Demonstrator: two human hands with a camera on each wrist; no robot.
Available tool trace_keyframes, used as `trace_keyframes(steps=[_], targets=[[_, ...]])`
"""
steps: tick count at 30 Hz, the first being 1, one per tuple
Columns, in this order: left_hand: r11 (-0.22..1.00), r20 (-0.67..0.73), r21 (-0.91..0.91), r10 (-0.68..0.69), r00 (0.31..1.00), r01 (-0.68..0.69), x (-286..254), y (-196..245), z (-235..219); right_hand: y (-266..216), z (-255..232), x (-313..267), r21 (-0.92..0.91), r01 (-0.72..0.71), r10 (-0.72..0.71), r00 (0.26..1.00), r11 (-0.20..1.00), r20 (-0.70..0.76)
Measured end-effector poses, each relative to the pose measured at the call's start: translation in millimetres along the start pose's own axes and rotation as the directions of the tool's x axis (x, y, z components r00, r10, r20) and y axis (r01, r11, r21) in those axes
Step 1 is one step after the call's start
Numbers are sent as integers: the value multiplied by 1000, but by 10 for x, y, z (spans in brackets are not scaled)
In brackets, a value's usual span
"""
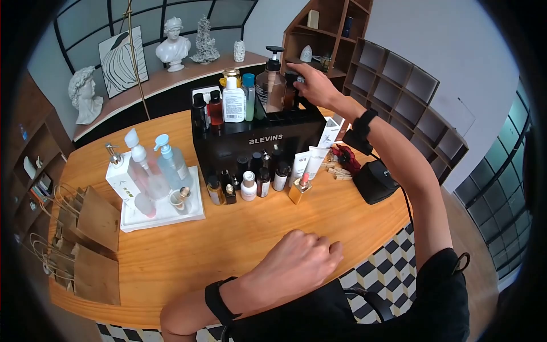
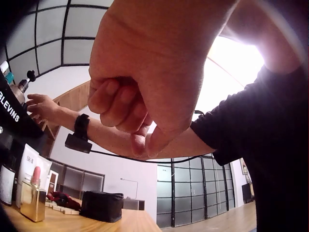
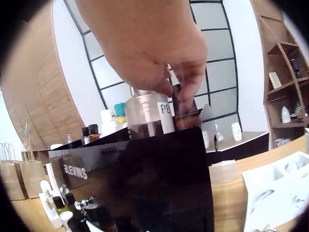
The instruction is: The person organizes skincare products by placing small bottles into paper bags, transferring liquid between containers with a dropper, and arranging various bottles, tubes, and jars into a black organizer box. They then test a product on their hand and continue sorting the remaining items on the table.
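Observation:
At the right end of the black BLEVINS organizer [image 1: 250, 154], my right hand [image 1: 316, 86] reaches over its top compartment. Thumb and fingers pinch the upper part of a dark brown bottle [image 3: 186, 108], whose base is hidden behind the organizer's wall. Close beside it stands a large clear pump bottle [image 1: 271, 91] with a black pump head. My left hand [image 1: 296, 259] hovers over the front of the wooden table, palm down, fingers loosely curled, holding nothing. Nearest to it is a gold lipstick [image 1: 298, 191] with a pink tip.
Several small bottles [image 1: 248, 187] and white tubes [image 1: 315, 162] line the organizer's front. A white tray [image 1: 162, 221] with pump bottles stands left, near paper bags [image 1: 97, 273]. On the right lie a black pouch [image 1: 374, 182] and a dark red cloth-like item [image 1: 345, 158].

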State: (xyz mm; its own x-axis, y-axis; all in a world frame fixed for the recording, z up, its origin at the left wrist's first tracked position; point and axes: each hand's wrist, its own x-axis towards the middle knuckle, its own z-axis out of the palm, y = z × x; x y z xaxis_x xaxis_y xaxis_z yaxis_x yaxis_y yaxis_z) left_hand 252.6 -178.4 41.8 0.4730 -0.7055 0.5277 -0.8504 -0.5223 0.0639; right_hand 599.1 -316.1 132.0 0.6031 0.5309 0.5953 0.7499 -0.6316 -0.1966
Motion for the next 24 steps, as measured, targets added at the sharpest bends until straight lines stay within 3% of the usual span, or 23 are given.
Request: trace_keyframes(steps=[3,6,8,9,12,15,17,18,19,21,23,24], targets=[[1000,-1,4,-3,1000,3,-4,-7,-2,21,18,165,-49,-101,106,988,994,113],[1000,-4,-9,-7,1000,7,-5,-3,-17,190,49,246,-122,25,-7,989,992,149],[1000,-11,-12,-11,1000,10,-6,5,-27,173,8,201,-16,-149,149,977,989,154],[1000,4,-8,-13,1000,13,-4,9,-31,145,-21,146,-17,-149,150,977,989,154],[1000,12,-18,-17,1000,17,6,6,-30,42,-166,-106,2,-85,85,992,996,-92],[999,-18,-43,-23,1000,23,14,-1,-70,11,-489,-273,89,67,-30,929,994,-368],[998,-42,-56,-19,999,16,7,16,-88,-202,-866,-471,151,77,-13,921,986,-389],[998,-3,-51,-32,999,32,6,20,-90,-301,-992,-587,286,100,17,926,953,-378],[998,35,-42,-45,998,46,18,23,-85,-639,-1234,-787,349,-114,199,955,930,-218],[999,26,-48,-23,999,24,15,27,-3,-673,-1372,-1024,390,-34,103,982,920,-157],[999,18,-43,-2,1000,3,16,25,36,-784,-1478,-1302,370,-127,111,992,920,65],[999,28,-43,-1,1000,2,20,26,43,-682,-1402,-1425,331,-40,9,995,943,96]])
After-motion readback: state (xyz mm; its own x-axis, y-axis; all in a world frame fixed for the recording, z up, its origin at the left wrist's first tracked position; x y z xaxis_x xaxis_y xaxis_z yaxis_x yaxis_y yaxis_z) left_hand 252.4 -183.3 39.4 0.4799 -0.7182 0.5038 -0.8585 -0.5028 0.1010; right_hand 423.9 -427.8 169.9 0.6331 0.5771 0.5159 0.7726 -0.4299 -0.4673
